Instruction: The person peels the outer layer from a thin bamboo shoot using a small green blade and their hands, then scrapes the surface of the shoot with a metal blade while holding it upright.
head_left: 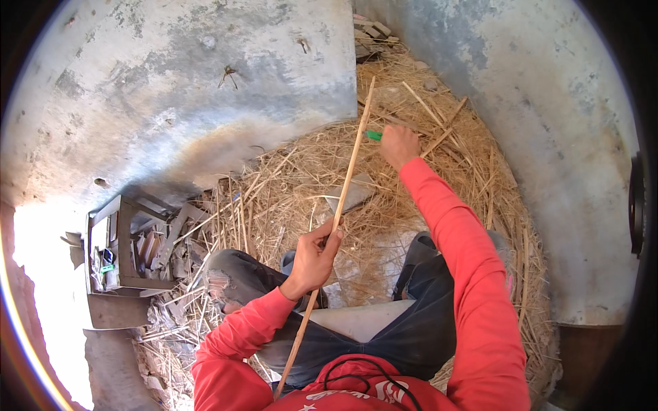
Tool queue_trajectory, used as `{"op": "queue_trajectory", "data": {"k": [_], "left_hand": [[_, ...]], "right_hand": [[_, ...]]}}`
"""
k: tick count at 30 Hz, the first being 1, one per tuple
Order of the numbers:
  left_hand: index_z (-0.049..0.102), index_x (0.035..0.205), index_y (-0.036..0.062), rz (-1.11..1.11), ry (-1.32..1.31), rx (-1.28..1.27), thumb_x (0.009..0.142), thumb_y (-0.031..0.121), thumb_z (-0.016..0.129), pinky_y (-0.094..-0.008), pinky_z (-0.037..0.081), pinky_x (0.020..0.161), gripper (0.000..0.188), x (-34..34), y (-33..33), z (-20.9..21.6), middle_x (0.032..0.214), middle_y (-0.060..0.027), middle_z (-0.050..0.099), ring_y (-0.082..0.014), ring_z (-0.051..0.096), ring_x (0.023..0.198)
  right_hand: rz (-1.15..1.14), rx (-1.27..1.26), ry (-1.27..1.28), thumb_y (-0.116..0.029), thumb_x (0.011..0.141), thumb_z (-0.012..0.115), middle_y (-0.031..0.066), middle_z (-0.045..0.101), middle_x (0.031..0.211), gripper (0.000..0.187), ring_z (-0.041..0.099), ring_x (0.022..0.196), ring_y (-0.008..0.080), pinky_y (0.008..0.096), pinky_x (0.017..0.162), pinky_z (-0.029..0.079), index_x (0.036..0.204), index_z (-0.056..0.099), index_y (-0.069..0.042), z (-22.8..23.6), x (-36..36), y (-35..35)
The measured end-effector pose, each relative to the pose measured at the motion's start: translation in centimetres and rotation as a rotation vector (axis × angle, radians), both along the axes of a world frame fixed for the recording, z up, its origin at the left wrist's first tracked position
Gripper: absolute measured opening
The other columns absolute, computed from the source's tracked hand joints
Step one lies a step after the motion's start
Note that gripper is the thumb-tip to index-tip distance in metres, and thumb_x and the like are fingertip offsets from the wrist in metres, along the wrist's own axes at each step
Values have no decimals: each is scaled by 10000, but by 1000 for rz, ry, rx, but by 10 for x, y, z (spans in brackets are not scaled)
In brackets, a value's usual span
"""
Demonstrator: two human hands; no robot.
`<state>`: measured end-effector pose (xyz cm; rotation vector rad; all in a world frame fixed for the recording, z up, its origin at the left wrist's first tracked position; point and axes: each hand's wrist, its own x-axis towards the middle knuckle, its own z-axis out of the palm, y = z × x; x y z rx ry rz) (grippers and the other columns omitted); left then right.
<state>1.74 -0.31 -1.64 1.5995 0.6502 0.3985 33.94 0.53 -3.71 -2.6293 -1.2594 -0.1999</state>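
Observation:
A long, slim strip of pale wood [351, 161] slants from my lap up past my knees, its far tip pointing away from me. My left hand [314, 259] is closed around the strip near its middle, thumb pressed on it. Farther out and to the right, my right hand [399, 145] is closed on a small green tool [373, 135]. The tool's green end points left at the strip's upper part; whether it touches the wood is unclear. Most of it is hidden in my fist, so its exact kind cannot be made out.
Straw and wood shavings [288, 178] cover the floor, with loose sticks [442, 127] at the far right. A wooden frame [123, 240] stands at the left among scraps. Worn grey walls [205, 82] rise ahead and on the right. My bent legs [425, 322] lie below the hands.

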Motion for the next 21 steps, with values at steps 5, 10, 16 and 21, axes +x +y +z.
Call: {"op": "queue_trajectory", "data": {"k": [5,10,16,21], "left_hand": [[594,1335,-38,14,-99,-273,1053,140,551,-237,244,452,336,1,1,-3,645,90,402,-10,322,504],[571,1357,-46,39,-95,-329,1059,135,540,-241,229,443,350,-26,12,-2,635,97,371,-5,306,486],[559,1382,-45,-45,-41,-188,1057,130,548,-223,237,463,370,-28,14,-4,652,100,377,-2,316,514],[573,1377,-50,-135,-29,-207,1050,139,569,-219,258,480,377,-31,8,-6,685,93,407,-1,336,544]], "right_hand": [[163,-83,150,-201,853,648,236,708,914,223,714,848,375,466,760,569,917,712,3,-3,0,7],[261,-269,609,-172,803,681,135,647,828,230,648,747,282,397,699,526,933,663,16,32,0,9],[481,226,314,-278,811,778,66,676,891,310,670,801,246,358,718,539,1044,726,-79,59,-2,-37],[640,272,160,-356,821,819,2,699,1003,248,692,888,222,404,770,559,1011,795,-199,60,2,-47]]}}
